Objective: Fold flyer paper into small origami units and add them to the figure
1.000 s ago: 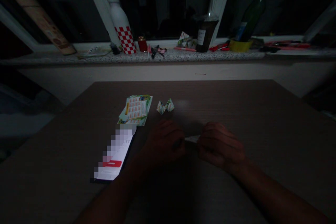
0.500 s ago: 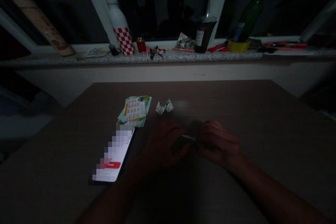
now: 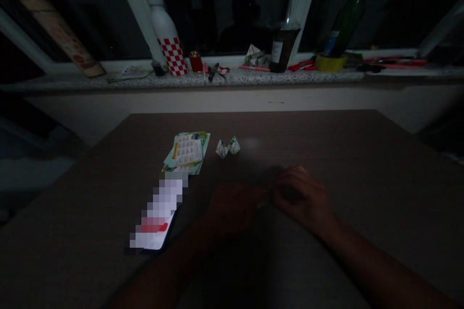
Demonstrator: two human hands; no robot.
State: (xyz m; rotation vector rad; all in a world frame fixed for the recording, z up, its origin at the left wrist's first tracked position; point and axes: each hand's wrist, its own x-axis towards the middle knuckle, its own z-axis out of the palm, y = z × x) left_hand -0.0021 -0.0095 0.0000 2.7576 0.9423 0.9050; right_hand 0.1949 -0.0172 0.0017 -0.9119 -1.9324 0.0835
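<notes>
Over the middle of the table, my left hand (image 3: 235, 207) is closed, its fingertips pinching a small pale piece of paper (image 3: 262, 201) that is mostly hidden. My right hand (image 3: 299, 195), fingers curled, meets the left at the same piece and grips its other side. Just beyond the hands stand two small folded paper shapes (image 3: 228, 147) with a green and white print. To their left lies a stack of printed paper sheets (image 3: 186, 150). Nearer to me is a phone (image 3: 159, 219) with a lit, partly blurred screen.
The brown table (image 3: 348, 154) ends at a wall under a stone windowsill (image 3: 239, 77). On the sill stand a red-and-white checked bottle (image 3: 170, 41), a dark cup (image 3: 283, 50), a green bottle (image 3: 348, 19) and a roll of yellow tape (image 3: 329, 63). The light is dim.
My left hand has turned and closed over the paper, whose white edge showed between the hands before. My right hand has hardly moved.
</notes>
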